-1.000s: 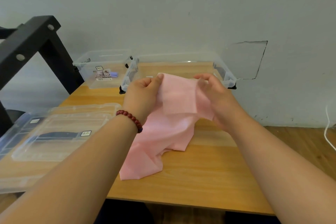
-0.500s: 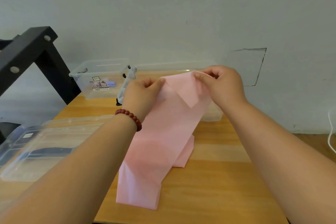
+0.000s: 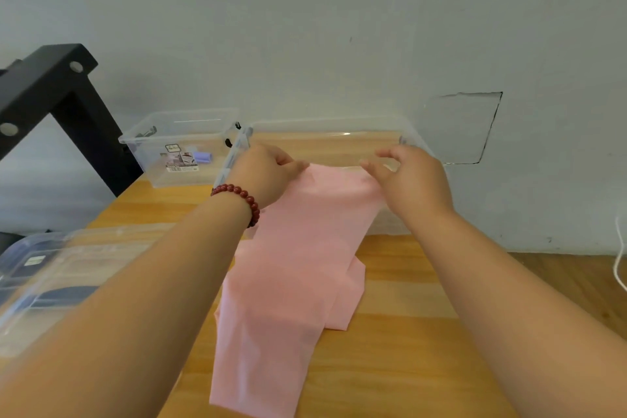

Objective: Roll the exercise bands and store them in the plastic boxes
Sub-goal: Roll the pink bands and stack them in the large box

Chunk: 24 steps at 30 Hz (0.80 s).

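Note:
A wide pink exercise band (image 3: 298, 268) hangs from my two hands down onto the wooden table (image 3: 400, 343), its lower end folded on the tabletop. My left hand (image 3: 268, 173), with a red bead bracelet at the wrist, pinches the band's top left corner. My right hand (image 3: 410, 176) pinches the top right corner. Both hands hold the top edge in front of a large clear plastic box (image 3: 325, 132) that stands against the wall. A smaller clear plastic box (image 3: 169, 142) stands to its left and holds a rolled purple band (image 3: 202, 157).
Clear box lids (image 3: 61, 268) lie stacked at the table's left edge. A black metal frame (image 3: 57, 98) rises at the far left. The grey wall is right behind the boxes. A white cable (image 3: 619, 258) hangs at the right edge.
My hands have spread apart along the band's top edge and lowered a little, so the folded top corner has opened out flat. The band now hangs straighter.

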Motion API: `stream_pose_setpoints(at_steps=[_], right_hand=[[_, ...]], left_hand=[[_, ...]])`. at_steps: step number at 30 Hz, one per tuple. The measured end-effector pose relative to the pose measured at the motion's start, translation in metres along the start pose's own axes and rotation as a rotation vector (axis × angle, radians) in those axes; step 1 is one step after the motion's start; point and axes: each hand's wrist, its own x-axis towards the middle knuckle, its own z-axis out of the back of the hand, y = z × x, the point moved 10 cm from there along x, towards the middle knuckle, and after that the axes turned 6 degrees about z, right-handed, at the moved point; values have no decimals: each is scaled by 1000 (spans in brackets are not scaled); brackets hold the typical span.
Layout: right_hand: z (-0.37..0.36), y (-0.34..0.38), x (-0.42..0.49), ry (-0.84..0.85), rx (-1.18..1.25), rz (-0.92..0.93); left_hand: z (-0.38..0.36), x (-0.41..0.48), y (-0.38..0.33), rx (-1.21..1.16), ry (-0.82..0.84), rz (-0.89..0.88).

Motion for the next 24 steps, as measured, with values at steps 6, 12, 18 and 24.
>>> stream_pose_setpoints(at_steps=[6, 12, 18, 24], right_hand=[[10, -1, -33, -202, -10, 74], [15, -10, -63, -340, 46, 38], [-24, -31, -75, -184, 404, -298], [-20, -23, -70, -240, 583, -260]], left_hand=[[11, -31, 0, -38, -134, -115], [26, -65, 25, -222, -387, -137], [8, -75, 57, -288, -303, 107], [-20, -74, 65, -528, -18, 249]])
